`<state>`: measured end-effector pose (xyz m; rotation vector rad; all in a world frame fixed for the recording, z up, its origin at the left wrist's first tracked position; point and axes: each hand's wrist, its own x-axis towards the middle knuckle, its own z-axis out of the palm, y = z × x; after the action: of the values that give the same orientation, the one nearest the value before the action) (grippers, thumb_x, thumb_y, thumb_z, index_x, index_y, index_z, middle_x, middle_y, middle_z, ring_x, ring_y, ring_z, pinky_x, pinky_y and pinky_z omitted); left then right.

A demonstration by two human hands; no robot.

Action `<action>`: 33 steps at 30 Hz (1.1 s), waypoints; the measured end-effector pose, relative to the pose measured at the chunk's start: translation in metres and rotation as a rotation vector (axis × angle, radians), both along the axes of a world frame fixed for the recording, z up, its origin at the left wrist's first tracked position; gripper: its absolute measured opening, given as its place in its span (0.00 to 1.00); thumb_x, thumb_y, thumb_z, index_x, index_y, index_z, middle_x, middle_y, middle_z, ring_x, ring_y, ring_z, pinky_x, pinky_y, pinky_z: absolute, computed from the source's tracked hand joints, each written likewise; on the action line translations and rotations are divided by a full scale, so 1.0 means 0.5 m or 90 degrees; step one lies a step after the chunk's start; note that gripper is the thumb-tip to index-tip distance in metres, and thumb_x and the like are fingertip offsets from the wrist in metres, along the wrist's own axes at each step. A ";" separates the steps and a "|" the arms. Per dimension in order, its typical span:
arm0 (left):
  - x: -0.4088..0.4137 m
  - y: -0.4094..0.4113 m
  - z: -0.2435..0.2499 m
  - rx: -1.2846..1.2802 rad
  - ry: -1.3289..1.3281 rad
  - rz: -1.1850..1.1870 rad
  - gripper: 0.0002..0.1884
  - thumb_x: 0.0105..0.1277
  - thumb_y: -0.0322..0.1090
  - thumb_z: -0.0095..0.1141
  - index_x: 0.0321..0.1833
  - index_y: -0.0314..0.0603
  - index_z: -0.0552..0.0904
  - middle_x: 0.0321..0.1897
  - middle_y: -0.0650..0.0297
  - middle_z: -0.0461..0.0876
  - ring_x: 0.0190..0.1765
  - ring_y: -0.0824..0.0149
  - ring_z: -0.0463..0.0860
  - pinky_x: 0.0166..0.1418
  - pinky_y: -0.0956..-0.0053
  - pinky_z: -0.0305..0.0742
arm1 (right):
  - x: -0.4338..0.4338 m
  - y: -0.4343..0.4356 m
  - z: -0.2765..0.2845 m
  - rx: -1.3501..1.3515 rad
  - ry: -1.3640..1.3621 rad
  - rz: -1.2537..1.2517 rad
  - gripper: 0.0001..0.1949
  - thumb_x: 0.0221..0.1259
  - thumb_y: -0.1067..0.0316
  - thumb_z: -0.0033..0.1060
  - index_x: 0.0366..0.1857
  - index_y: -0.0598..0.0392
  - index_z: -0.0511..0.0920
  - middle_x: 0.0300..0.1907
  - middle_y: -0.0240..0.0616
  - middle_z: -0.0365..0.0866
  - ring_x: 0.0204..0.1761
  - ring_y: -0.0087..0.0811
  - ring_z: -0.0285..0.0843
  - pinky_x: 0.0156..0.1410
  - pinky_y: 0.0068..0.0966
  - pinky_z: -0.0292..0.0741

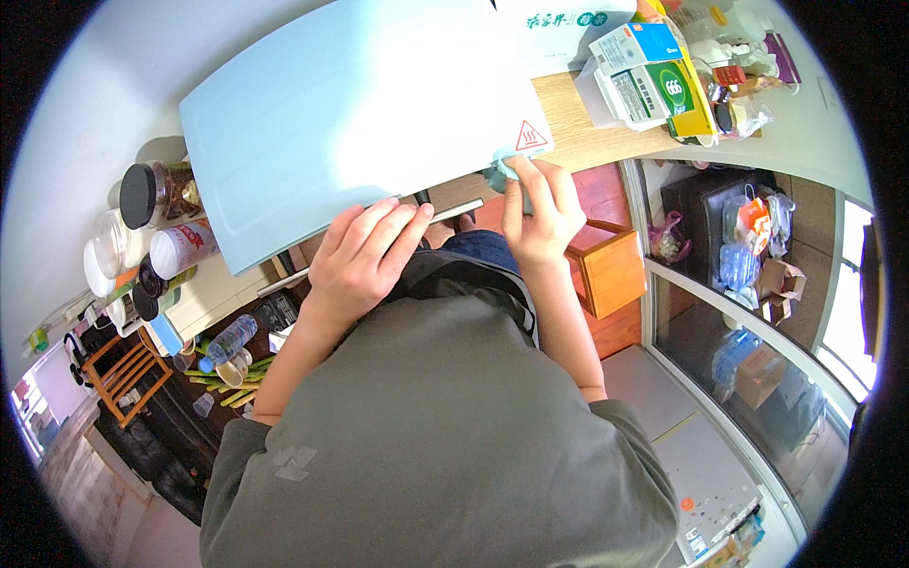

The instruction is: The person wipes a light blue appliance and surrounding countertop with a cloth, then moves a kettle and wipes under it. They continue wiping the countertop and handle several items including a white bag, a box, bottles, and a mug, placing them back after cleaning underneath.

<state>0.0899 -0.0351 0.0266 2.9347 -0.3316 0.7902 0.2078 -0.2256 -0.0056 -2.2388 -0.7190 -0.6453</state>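
A large pale blue panel (pixel 284 156) with a red heat-warning triangle (pixel 530 136) near its right corner lies before me. My left hand (pixel 373 248) rests with its fingers over the panel's near edge, next to a metal bar (pixel 454 211); whether it grips either one is hidden. At the near right corner, below the warning mark, my right hand (pixel 543 206) pinches a crumpled light blue cloth (pixel 508 174) between thumb and fingers. The cloth touches the panel's edge.
Boxes (pixel 643 92) stand on the wooden surface (pixel 568 113) at the right. Several jars (pixel 153 195) are close to the panel's left edge. Below at the right are a wooden stool (pixel 611 273) and a glazed sliding door (pixel 746 312). A plastic bottle (pixel 231 341) lies lower left.
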 end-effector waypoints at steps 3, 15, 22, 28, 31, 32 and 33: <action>0.000 -0.002 0.000 0.000 0.001 0.003 0.17 0.55 0.30 0.68 0.50 0.51 0.89 0.45 0.72 0.84 0.53 0.70 0.80 0.58 0.70 0.74 | 0.035 -0.040 -0.004 0.008 0.018 -0.074 0.12 0.53 0.74 0.68 0.42 0.47 0.86 0.37 0.36 0.82 0.37 0.36 0.83 0.41 0.31 0.81; 0.000 -0.002 -0.004 0.007 -0.008 0.006 0.16 0.55 0.30 0.68 0.49 0.51 0.89 0.45 0.72 0.84 0.52 0.70 0.81 0.58 0.71 0.74 | 0.020 -0.020 -0.005 0.022 0.017 -0.015 0.13 0.53 0.74 0.67 0.42 0.47 0.85 0.37 0.37 0.83 0.38 0.37 0.83 0.43 0.30 0.82; 0.000 -0.003 -0.001 0.002 -0.004 0.011 0.16 0.55 0.30 0.68 0.49 0.52 0.89 0.45 0.72 0.84 0.52 0.70 0.81 0.58 0.70 0.73 | 0.032 -0.035 -0.016 0.036 0.022 -0.033 0.13 0.53 0.74 0.66 0.43 0.46 0.85 0.37 0.38 0.83 0.38 0.38 0.83 0.43 0.32 0.81; 0.001 -0.003 0.001 0.006 -0.003 0.009 0.17 0.55 0.30 0.68 0.49 0.52 0.89 0.45 0.72 0.84 0.52 0.70 0.81 0.59 0.70 0.73 | -0.001 0.007 -0.006 0.014 -0.014 0.047 0.12 0.53 0.73 0.67 0.41 0.45 0.86 0.37 0.37 0.82 0.37 0.37 0.82 0.43 0.31 0.81; -0.002 -0.002 -0.002 0.003 -0.005 0.010 0.18 0.54 0.30 0.68 0.50 0.52 0.89 0.45 0.72 0.84 0.53 0.70 0.81 0.59 0.70 0.73 | 0.023 -0.024 -0.015 0.020 0.008 -0.019 0.12 0.53 0.73 0.68 0.42 0.46 0.85 0.37 0.38 0.83 0.37 0.38 0.82 0.43 0.31 0.81; -0.002 -0.002 -0.003 0.006 -0.008 0.012 0.18 0.54 0.30 0.68 0.50 0.52 0.89 0.45 0.72 0.84 0.53 0.70 0.81 0.59 0.70 0.73 | 0.027 -0.027 -0.015 0.066 0.048 -0.023 0.12 0.54 0.74 0.67 0.42 0.47 0.85 0.37 0.38 0.83 0.37 0.38 0.83 0.43 0.31 0.81; -0.001 -0.003 -0.004 0.009 -0.010 0.012 0.18 0.54 0.30 0.68 0.50 0.52 0.89 0.45 0.72 0.84 0.53 0.70 0.81 0.59 0.70 0.73 | 0.024 -0.026 -0.016 0.058 0.041 -0.005 0.12 0.54 0.74 0.66 0.42 0.47 0.85 0.37 0.38 0.83 0.37 0.38 0.83 0.43 0.31 0.81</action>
<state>0.0894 -0.0366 0.0246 2.9506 -0.3120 0.8166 0.2198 -0.2388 -0.0137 -2.1688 -0.6369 -0.5947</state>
